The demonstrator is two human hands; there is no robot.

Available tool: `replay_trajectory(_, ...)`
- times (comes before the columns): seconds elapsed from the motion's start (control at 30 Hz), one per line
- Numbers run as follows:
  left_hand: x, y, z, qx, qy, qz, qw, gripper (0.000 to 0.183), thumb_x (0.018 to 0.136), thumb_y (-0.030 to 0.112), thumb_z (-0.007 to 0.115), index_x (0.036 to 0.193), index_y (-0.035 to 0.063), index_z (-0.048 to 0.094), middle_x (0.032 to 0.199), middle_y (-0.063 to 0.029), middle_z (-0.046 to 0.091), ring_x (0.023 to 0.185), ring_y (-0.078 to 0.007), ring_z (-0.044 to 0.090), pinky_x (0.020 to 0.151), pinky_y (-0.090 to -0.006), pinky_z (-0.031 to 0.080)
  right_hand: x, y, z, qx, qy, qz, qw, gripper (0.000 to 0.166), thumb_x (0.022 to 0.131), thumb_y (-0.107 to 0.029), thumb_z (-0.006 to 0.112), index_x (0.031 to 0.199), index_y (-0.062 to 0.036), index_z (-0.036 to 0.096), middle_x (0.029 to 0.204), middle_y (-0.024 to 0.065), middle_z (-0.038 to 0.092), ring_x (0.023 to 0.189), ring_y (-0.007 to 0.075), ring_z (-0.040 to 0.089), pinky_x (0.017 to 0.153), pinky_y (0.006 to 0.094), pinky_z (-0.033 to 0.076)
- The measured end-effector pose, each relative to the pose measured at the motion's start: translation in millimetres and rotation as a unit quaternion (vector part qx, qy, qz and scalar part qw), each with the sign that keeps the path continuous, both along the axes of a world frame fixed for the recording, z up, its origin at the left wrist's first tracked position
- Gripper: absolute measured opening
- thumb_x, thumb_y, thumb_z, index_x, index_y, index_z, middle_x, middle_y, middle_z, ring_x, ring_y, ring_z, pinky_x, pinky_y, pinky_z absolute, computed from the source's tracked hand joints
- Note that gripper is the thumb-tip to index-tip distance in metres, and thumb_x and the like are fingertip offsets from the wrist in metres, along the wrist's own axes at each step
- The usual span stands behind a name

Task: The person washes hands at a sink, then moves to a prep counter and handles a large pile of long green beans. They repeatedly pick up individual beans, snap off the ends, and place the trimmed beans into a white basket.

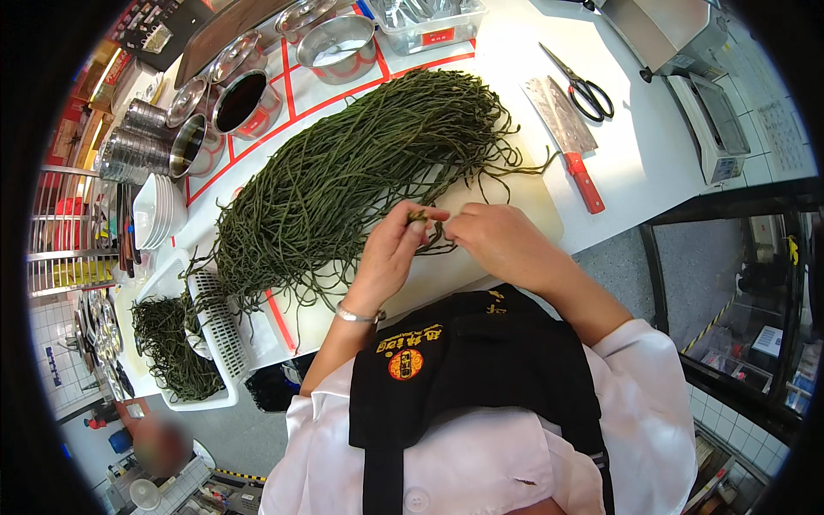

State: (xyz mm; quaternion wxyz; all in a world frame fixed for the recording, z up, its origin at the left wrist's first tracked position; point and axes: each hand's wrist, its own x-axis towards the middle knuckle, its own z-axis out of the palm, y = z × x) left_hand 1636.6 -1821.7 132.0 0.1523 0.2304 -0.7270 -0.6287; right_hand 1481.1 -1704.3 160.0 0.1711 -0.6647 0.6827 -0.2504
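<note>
A large heap of long, thin, dark green beans or stems (360, 161) lies across the table and a pale cutting board (521, 206). At its near edge my left hand (399, 238) pinches a small greenish-brown piece between thumb and fingers. My right hand (486, 228) is close beside it, fingers bent together; whether something thin is between them is hidden. A cleaver with a red handle (573, 141) and black-handled scissors (579, 90) lie to the right of the heap. More dark green strands (177, 351) fill a white plastic basket (225, 322) at the left.
Steel pots of dark liquid (248, 106) and a pot with white contents (338, 51) stand behind the heap. Stacked white bowls (158, 212) are at the left, a cutlery tub (428, 29) at the back, and a scale (708, 129) at the right.
</note>
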Motion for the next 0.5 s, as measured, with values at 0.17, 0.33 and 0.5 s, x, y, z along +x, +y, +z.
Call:
replay_trajectory(0.17, -13.5, -5.3, -8.8, 0.029, 0.016, 0.011, 0.999, 0.013, 0.096, 0.013, 0.044, 0.099, 0.0024, 0.051, 0.074, -0.0029, 0.06, 0.066, -0.0103, 0.052, 0.061, -0.024, 0.043, 0.7, -26.1, 9.9, -0.055, -0.025, -0.043, 0.997, 0.005, 0.077, -0.008, 0.059, 0.079, -0.0034, 0.056, 0.071, 0.0108, 0.06, 0.068, 0.0304, 0.06, 0.059, 0.0376, 0.047)
replay_trajectory(0.33, -14.3, -7.6, -14.7, -0.001, 0.0, -0.002, 1.0, 0.015, 0.096, 0.015, 0.045, 0.097, 0.0028, 0.053, 0.072, -0.0013, 0.058, 0.061, -0.0098, 0.048, 0.059, -0.0239, 0.042, -2.5, -33.2, 5.5, -0.074, -0.073, -0.068, 0.992, 0.007, 0.076, -0.007, 0.061, 0.077, -0.0021, 0.056, 0.068, 0.0121, 0.062, 0.062, 0.03, 0.06, 0.055, 0.0353, 0.046)
replay_trajectory(0.5, -1.7, -21.6, -18.8, 0.061, -0.036, 0.054, 0.996, 0.015, 0.098, 0.018, 0.044, 0.1, 0.005, 0.051, 0.076, 0.0031, 0.05, 0.062, -0.0045, 0.042, 0.056, -0.0192, 0.037, -11.4, -34.5, -14.6, -0.042, -0.234, -0.085, 0.968, 0.007, 0.076, -0.01, 0.063, 0.081, -0.005, 0.062, 0.069, 0.0103, 0.06, 0.065, 0.0297, 0.06, 0.059, 0.0381, 0.048)
